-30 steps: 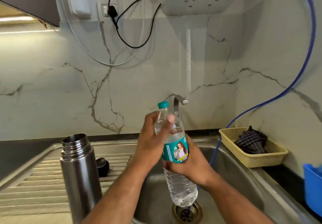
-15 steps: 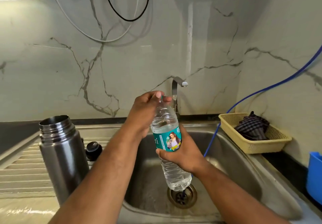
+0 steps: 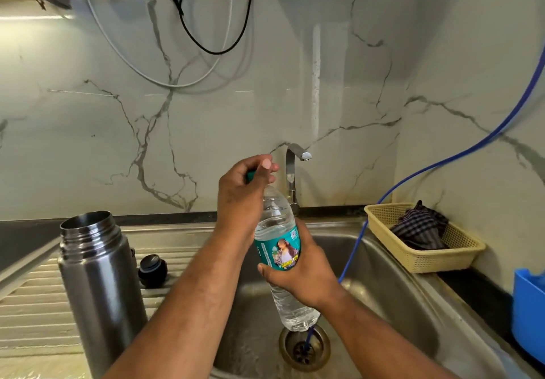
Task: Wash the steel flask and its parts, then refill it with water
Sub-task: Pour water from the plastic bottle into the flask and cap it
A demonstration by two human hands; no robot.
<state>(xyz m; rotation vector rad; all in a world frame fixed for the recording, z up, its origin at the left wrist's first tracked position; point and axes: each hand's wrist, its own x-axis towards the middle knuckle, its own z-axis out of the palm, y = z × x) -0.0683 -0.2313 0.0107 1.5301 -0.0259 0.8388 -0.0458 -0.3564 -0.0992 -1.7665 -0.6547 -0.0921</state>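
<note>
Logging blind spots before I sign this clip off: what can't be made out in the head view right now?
Head view:
- Bottle cap: mostly hidden in the left hand's grip; loosened or not, cannot tell.
- Steel flask: inside hidden by the angle; base cut off by the bottom edge.
- Blue container: cut off by the right edge.
- Bottle label: print too small to read.

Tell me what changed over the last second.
The left hand slid up from the bottle shoulder and now grips the cap, mostly hiding it. The right hand kept holding the bottle at its label, over the sink. The open flask and its lid stayed on the drainboard.
</note>
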